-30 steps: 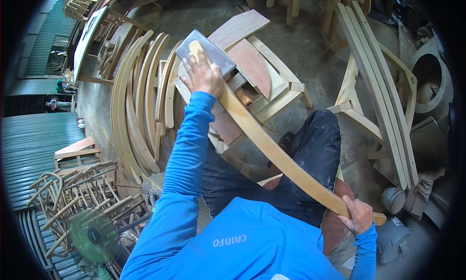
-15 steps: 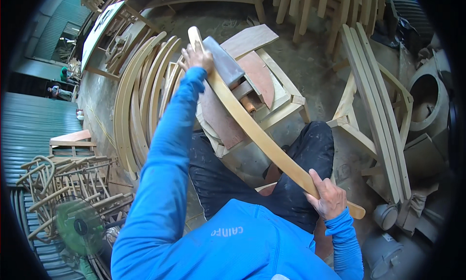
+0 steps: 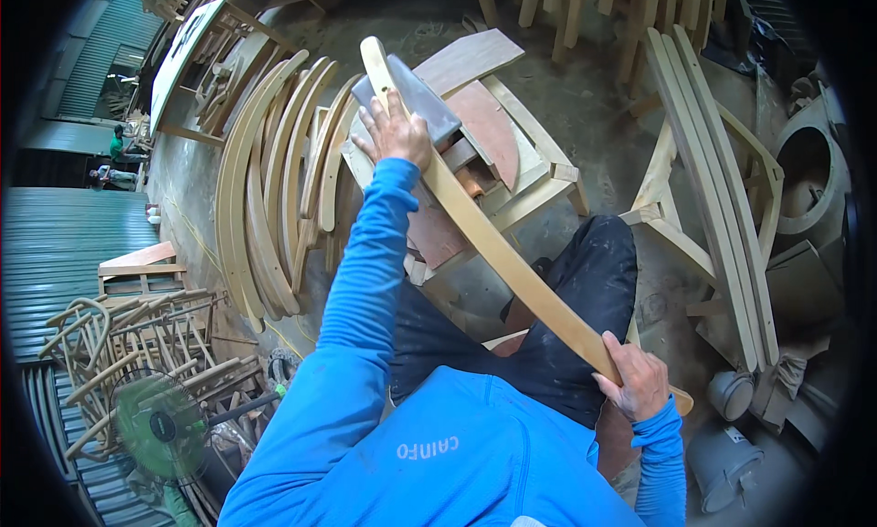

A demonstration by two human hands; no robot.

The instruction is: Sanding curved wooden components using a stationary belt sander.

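Our left hand (image 3: 395,132) pressed a grey sanding block (image 3: 413,96), seemingly, onto the pale curved slat (image 3: 512,262). Our right hand (image 3: 635,381) gripped its lower end. Bare floor (image 3: 594,116) lay beyond the bench (image 3: 521,175).

The palm and fingertips of the left hand (image 3: 395,132) are hidden, pressed down on the grey block (image 3: 413,96), whose underside cannot be seen. The near end of the curved wooden strip (image 3: 512,262) is partly covered by the right hand (image 3: 635,379), and the fingers there are curled out of sight beneath it. Much of the small wooden desk (image 3: 534,184) is masked by the blue sleeve (image 3: 370,271) and the strip. At nine o'clock, two distant figures (image 3: 111,157) are too small to be made out. At twelve o'clock, the upright boards (image 3: 566,2) are cut off by the rim. At seven o'clock, the green fan (image 3: 157,426) is partly hidden behind bent chair frames (image 3: 100,344).
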